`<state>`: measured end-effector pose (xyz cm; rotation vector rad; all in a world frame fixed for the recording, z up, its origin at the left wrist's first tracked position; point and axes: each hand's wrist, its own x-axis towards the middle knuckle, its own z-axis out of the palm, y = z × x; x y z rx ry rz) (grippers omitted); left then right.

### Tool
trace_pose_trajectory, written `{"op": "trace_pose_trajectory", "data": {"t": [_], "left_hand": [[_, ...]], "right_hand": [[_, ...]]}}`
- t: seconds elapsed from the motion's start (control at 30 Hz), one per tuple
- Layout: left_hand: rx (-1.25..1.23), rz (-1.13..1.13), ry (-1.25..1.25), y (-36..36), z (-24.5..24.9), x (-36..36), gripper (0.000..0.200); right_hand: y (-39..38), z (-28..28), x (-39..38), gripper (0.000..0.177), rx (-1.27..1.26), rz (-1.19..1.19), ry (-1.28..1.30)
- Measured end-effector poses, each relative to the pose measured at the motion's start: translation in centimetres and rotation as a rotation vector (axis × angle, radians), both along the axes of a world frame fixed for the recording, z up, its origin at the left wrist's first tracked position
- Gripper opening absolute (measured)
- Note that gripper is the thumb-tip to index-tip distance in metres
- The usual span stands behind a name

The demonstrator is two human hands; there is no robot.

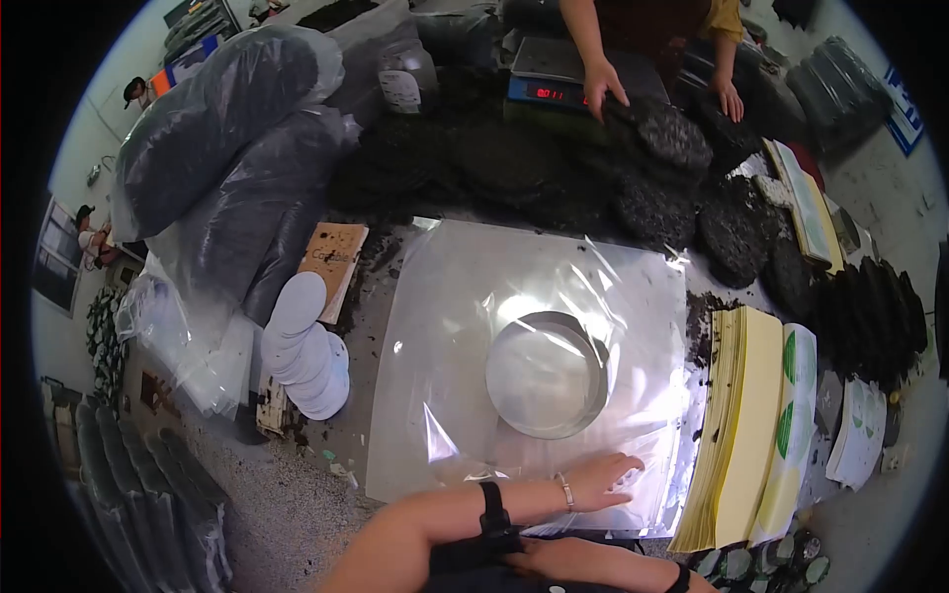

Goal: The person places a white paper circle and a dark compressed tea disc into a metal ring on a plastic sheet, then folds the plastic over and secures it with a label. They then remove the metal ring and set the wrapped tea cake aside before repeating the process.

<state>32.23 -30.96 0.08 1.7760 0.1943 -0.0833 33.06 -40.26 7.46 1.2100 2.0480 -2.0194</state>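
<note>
Watching the head view, I see the left hand [601, 481] touching the clear film [445, 296] below centre; whether its fingers pinch a layer I can't tell. The right hand [542, 556], partly hidden at bottom centre, gives me no read on its grip. The round ring [600, 385] sits mid-frame, perhaps so its weight steadies the sheets. The film looks glossy, creased and glare-streaked; the ring, smooth and metallic.

White glare streaks the plastic sheet [435, 316] (I nearly squint), the dark piles [465, 158] swallow detail, and edges bend into black corners.
</note>
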Motion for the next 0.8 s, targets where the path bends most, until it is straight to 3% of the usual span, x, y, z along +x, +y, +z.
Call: {"op": "trace_pose_trajectory", "data": {"t": [0.03, 0.07, 0.1, 0.13, 0.17, 0.2, 0.27, 0.3, 0.37, 0.4, 0.47, 0.5, 0.53, 0.57, 0.63, 0.7, 0.77, 0.8], "left_hand": [[0.141, 0.077, -0.275, -0.2, -0.9, -1.1, 0.040], [0.279, 0.157, -0.553, -0.6, -2.0, -1.9, 0.049], [0.296, 0.243, -0.516, -0.3, -1.7, -3.7, 0.052], [0.308, 0.328, -0.477, 0.0, -1.2, -5.5, 0.055], [0.456, 0.370, -0.393, 2.6, 2.6, -9.7, 0.049], [0.570, 0.484, -0.370, 4.6, 3.7, -12.9, 0.030], [0.616, 0.974, -0.244, 8.2, 6.3, -18.3, 0.014], [0.717, 1.177, -0.168, 10.9, 6.4, -21.0, 0.006], [0.819, 1.541, -0.113, 17.6, 4.8, -25.6, 0.010], [0.896, 1.595, 0.001, 21.1, 4.0, -27.4, 0.014], [1.233, 1.532, 0.082, 26.8, 1.9, -29.3, 0.028], [1.448, 1.453, 0.211, 29.0, 0.9, -29.9, 0.026], [1.463, 1.471, 0.208, 30.8, -0.9, -31.1, 0.026], [1.419, 1.386, 0.371, 32.3, -3.1, -32.8, 0.018], [1.384, 1.286, 0.572, 34.0, -5.7, -34.3, 0.004], [1.299, 1.364, 0.424, 34.1, -6.5, -34.9, 0.003], [0.989, 1.623, 0.164, 34.1, -6.3, -35.0, 0.012], [1.051, 1.617, 0.224, 35.0, -8.3, -37.5, 0.019]], "right_hand": [[0.5, 2.0, 1.3, 0.039, 0.139, 0.069, -0.145], [-1.5, -1.3, 3.3, 0.028, 0.618, -0.181, 0.007], [-0.2, 3.1, 4.1, 0.018, 0.547, -0.602, 0.024], [-0.9, 3.4, 5.1, 0.019, 0.451, -0.902, 0.031], [-1.3, 2.5, 5.3, 0.020, 0.701, -1.153, -0.102], [-0.8, 1.6, 6.3, 0.024, 0.989, -1.081, -0.349], [-2.4, -3.0, 8.3, 0.029, 0.980, -0.756, -0.644], [-3.7, -3.3, 8.8, 0.029, 1.001, -0.755, -0.620], [-4.1, -1.9, 10.8, 0.030, 0.752, -0.883, -0.396], [-2.8, -0.7, 11.4, 0.028, 0.682, -1.139, -0.369], [2.8, 2.9, 14.7, 0.025, 1.028, -1.170, -0.379], [5.9, 4.0, 16.7, 0.022, 1.033, -1.204, -0.389], [9.2, 5.7, 18.2, 0.020, 0.959, -1.231, -0.443], [12.1, 5.4, 20.6, 0.019, 1.133, -1.140, -0.475], [16.8, 5.9, 24.0, 0.018, 1.085, -1.161, -0.468], [21.3, 6.3, 26.0, 0.014, 1.085, -1.168, -0.501], [26.4, 5.7, 28.1, 0.015, 0.950, -1.196, -0.385], [29.0, 4.2, 29.5, 0.020, 0.955, -1.186, -0.400]]}}
